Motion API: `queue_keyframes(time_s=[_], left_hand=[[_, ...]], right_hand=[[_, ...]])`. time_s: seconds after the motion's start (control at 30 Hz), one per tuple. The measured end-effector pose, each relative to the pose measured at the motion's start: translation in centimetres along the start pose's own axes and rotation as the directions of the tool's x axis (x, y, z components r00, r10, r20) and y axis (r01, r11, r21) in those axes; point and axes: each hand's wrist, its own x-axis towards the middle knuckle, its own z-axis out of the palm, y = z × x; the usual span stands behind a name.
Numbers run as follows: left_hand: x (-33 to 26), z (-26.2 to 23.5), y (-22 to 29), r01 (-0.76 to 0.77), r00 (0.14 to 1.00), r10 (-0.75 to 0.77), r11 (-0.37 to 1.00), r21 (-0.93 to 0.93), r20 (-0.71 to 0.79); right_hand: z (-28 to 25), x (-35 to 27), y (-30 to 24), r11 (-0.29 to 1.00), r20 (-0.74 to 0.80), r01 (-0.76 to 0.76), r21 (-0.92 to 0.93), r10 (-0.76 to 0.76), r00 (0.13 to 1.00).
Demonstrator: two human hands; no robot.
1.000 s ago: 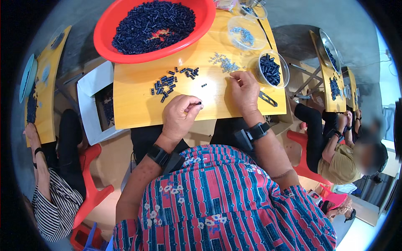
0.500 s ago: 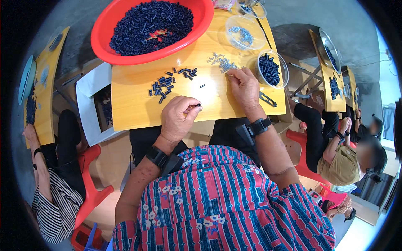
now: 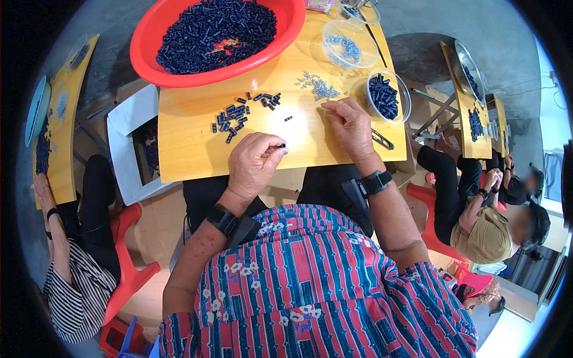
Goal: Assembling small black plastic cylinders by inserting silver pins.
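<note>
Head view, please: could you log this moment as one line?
left hand: pinching small dark piece | right hand: at metal bits | table: loose dark pieces, red basin

The left hand point(image 3: 253, 164) is pinching a small dark plastic piece point(image 3: 282, 145) between thumb and fingertips, hovering over the near edge of the yellow wooden table point(image 3: 191, 149). The right hand point(image 3: 351, 122) is resting further right, its fingertips touching the table just beside a scatter of small silver metal parts point(image 3: 319, 88). A loose cluster of dark pieces point(image 3: 239, 111) is lying to the far left of the left hand, with one stray piece point(image 3: 288, 118) sitting between the hands. A large red basin point(image 3: 149, 42) heaped with dark pieces is standing at the far edge, and a clear round container point(image 3: 387, 95) of dark pieces is sitting right of the right hand
</note>
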Motion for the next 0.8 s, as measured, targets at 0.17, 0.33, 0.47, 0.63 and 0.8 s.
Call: queue_keyframes(time_s=[0.17, 0.33, 0.47, 0.63, 0.8], left_hand=[[0.0, 0.1, 0.1, 0.012, 1.0, -0.012, 1.0, 0.006, 0.004], [0.0, 0.0, 0.2, -0.007, 1.0, 0.007, 1.0, -0.003, 0.004], [0.1, 0.0, 0.2, -0.009, 1.0, 0.009, 1.0, -0.01, 0.0], [0.1, 0.0, -0.1, -0.025, 1.0, 0.025, 1.0, 0.008, -0.002], [0.1, 0.1, -0.3, -0.029, 0.999, 0.029, 1.0, -0.005, -0.017]], right_hand=[[-0.2, 0.2, -0.7, 0.987, 0.094, 0.098, -0.129, -0.086, 0.992], [0.5, 0.0, -0.5, 0.985, 0.082, 0.084, -0.154, -0.072, 0.994], [0.8, -0.2, -0.7, 0.98, 0.079, 0.077, -0.184, -0.063, 0.995], [1.0, -0.4, -0.7, 0.973, 0.077, 0.101, -0.207, -0.087, 0.993], [1.2, -0.3, -0.8, 0.961, 0.1, 0.111, -0.252, -0.089, 0.991]])
